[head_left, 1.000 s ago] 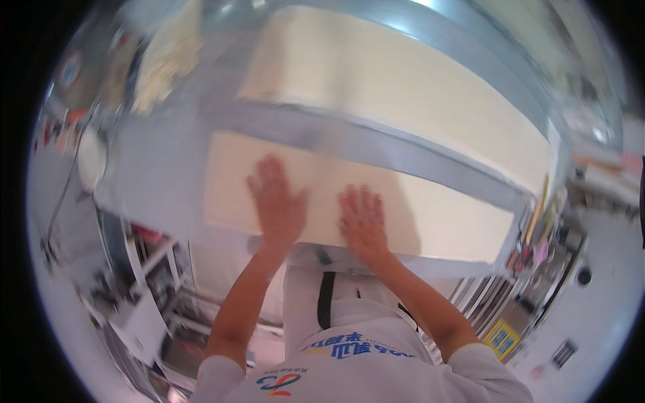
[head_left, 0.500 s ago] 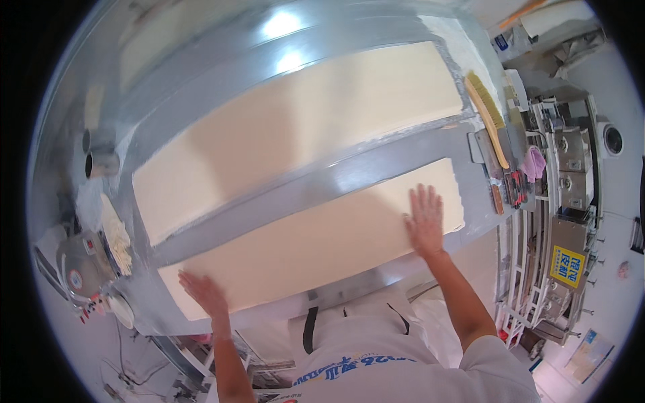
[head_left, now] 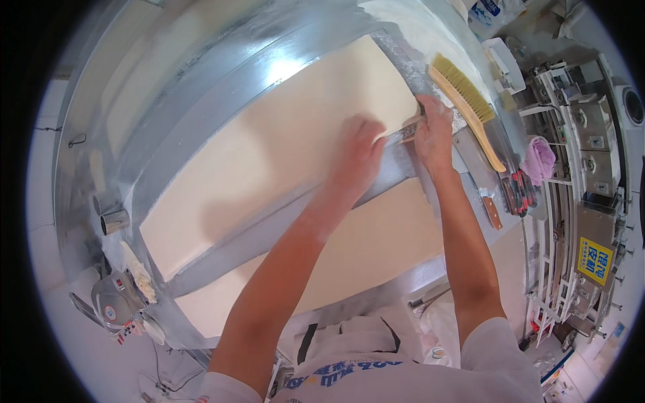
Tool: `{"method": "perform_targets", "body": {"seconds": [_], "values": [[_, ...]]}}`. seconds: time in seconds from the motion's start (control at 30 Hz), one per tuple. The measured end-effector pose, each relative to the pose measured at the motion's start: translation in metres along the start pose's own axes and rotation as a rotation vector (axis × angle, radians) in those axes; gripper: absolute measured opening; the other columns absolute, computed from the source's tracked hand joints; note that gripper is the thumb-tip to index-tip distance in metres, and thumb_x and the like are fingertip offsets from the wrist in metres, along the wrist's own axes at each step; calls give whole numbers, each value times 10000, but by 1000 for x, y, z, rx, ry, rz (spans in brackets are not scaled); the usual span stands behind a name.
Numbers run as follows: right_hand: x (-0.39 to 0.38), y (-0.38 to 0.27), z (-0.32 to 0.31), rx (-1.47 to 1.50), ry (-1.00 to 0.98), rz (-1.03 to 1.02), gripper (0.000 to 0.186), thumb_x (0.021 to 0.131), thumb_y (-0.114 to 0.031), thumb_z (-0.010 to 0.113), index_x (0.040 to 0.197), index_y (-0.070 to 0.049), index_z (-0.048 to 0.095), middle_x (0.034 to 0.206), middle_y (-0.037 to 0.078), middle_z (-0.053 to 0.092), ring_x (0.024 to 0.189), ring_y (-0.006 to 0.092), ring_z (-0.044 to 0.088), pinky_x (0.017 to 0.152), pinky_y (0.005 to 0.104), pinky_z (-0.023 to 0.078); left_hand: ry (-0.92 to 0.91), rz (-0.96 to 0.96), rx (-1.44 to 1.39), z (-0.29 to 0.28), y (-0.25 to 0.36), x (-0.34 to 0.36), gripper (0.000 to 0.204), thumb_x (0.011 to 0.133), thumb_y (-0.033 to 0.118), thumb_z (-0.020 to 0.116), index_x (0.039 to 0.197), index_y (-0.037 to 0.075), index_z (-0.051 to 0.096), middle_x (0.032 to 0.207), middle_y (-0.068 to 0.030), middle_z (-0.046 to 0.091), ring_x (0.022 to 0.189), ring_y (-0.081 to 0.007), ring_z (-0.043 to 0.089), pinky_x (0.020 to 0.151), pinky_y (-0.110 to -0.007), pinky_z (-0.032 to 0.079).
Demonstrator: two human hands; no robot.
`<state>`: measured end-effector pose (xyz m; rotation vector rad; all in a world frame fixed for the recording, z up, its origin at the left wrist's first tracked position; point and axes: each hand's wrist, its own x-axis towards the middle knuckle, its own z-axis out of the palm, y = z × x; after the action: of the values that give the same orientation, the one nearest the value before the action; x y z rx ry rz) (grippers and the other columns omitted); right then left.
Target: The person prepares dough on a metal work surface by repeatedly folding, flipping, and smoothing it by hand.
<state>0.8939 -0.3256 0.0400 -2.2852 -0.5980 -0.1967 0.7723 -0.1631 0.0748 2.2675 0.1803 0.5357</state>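
Left hand point(head_left: 361, 149) and right hand point(head_left: 435, 131) curl loosely, grips unclear, at the far sheet's point(head_left: 282, 148) edge by bare tabletop point(head_left: 275, 226).

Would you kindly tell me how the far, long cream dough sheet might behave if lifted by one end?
The far, long cream dough sheet would probably flop, looking thin for its length. It may tear where gripped, being so broad. White powder beside it on the grey metal table may help it slide.

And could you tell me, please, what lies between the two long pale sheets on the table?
In the head view, a strip of grey tabletop lies between the far sheet and the near sheet; the left forearm crosses above it.
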Motion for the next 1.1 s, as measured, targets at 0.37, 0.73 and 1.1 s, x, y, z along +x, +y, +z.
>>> {"method": "perform_targets", "body": {"seconds": [0.37, 0.73, 1.1], "values": [[15, 1, -19, 314, -100, 189, 429, 916, 23, 541, 1277, -66, 755, 1354, 137, 714, 1134, 363, 651, 1046, 444, 531, -210, -100, 158, 60, -8, 69, 280, 816, 124, 902, 976, 63, 680, 1019, -92, 671, 1019, -319, 660, 894, -448, 549], [11, 14, -10, 571, -96, 398, 297, 1006, -12, 623, 1275, -30, 748, 1214, 92, 715, 964, 167, 682, 898, 309, 559, -239, -618, -371, 26, -11, 92, 175, 941, 91, 834, 1072, 15, 745, 987, -33, 756, 849, -119, 696, 777, -303, 572], [20, 8, -13, 422, -101, 400, 211, 961, -51, 749, 1166, -24, 793, 1125, 87, 742, 907, 168, 683, 870, 311, 563, -32, -434, -257, 34, -13, 81, 173, 1006, 42, 742, 1168, 43, 680, 1019, -41, 744, 874, -109, 689, 797, -281, 550]]}}
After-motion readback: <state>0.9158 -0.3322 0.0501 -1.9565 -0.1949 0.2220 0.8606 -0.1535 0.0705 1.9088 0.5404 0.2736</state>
